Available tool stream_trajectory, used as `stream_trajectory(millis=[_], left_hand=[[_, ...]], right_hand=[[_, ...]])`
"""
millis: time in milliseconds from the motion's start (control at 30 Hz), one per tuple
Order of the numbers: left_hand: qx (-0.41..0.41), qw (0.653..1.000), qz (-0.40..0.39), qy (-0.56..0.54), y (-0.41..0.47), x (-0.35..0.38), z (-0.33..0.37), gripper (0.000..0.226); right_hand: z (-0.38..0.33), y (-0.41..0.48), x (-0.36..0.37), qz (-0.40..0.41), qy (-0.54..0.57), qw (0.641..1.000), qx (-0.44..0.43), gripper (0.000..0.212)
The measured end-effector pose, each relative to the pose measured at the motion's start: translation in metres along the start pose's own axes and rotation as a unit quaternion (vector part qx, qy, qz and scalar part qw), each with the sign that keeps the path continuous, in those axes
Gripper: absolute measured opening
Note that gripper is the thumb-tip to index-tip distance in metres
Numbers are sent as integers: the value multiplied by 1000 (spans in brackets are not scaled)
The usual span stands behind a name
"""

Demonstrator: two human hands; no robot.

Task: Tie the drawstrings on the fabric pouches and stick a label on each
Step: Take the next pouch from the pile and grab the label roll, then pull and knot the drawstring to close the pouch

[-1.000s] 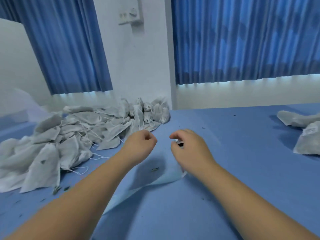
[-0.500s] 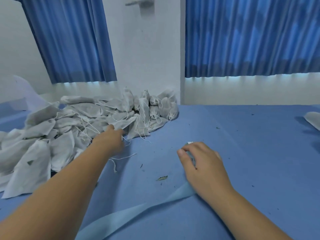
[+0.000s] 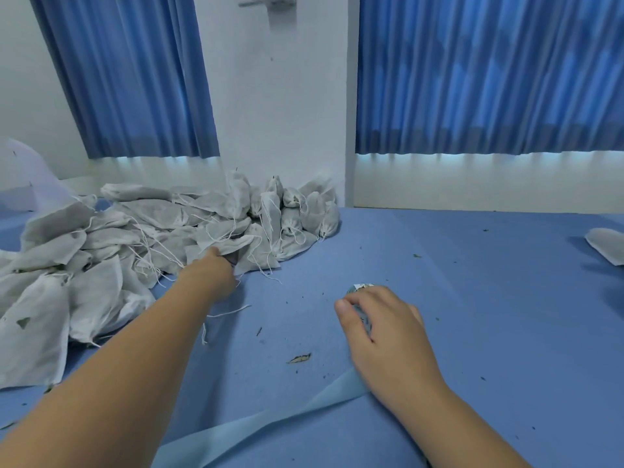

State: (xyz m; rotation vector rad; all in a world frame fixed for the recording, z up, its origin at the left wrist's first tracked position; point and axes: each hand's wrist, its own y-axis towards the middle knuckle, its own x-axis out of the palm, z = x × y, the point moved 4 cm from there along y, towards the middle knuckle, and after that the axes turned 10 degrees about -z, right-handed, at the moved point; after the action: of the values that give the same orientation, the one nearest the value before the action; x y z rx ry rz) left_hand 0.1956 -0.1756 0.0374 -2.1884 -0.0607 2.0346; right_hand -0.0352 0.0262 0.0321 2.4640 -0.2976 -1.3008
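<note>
Head view, and the change is plain: a second ago both hands were bunched together just right of the pile (image 3: 135, 231), and now the left hand (image 3: 216, 265) has gone out to the pile's near right edge. Its fingers are sunk in the fabric, so I can't swear to it, but it looks to have closed on the flap of one pouch (image 3: 236, 244) lying on top there. A drawstring (image 3: 229, 311) trails loose on the cloth (image 3: 489, 298) just off that same edge.

The right hand (image 3: 388, 325) has barely stirred. It stays well right of the pile, fingers curled over the labels (image 3: 363, 286), with a bit of printed edge poking out past the fingertips and the thumb tucked against the side. The pale strip (image 3: 270, 423) that was lifted under the hands now lies flat, on the near side of the pile.

To my eye that means a fresh pouch is being fetched while the labels are kept ready. The pouch still has to come clear of the heap, get its strings tied, then take a label. With so many cords tangled through the pile, pulling one pouch may well drag its neighbours along. Far to the right of the pile a lone bag (image 3: 604, 246) sits at the frame's edge.
</note>
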Motion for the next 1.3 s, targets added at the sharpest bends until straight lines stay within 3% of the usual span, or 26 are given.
stream_trajectory(millis=[167,300,400,667,800,867,967,1067,1133,1200,1300], left_hand=[[23,987,69,-144,-19,-25,5,33],[138,956,113,-232,-54,-51,25,22],[218,932,134,-259,-89,-65,44,29],[380,864,159,-289,-183,-76,113,43],[411,843,161,-307,-215,-76,139,44],[438,827,156,-316,-229,-75,155,45],[467,819,159,-293,-244,-70,180,40],[416,823,207,-328,-249,-65,197,28],[406,798,235,-377,-255,-64,210,24],[432,782,221,-391,-262,-61,228,34],[480,796,155,-333,-267,-49,260,36]], right_hand=[[-1,0,-2,1,8,1000,5,42],[-3,-3,-7,18,40,999,7,35],[-4,-5,-14,52,102,993,27,30],[3,-16,-77,180,323,924,94,50],[11,-32,-109,204,312,925,74,15],[12,-43,-122,206,295,932,49,11],[19,-57,-139,205,265,942,37,18],[36,-68,-152,183,229,954,58,22],[47,-75,-153,141,222,962,72,22],[51,-82,-147,90,242,964,66,25],[50,-88,-138,41,263,962,55,34]])
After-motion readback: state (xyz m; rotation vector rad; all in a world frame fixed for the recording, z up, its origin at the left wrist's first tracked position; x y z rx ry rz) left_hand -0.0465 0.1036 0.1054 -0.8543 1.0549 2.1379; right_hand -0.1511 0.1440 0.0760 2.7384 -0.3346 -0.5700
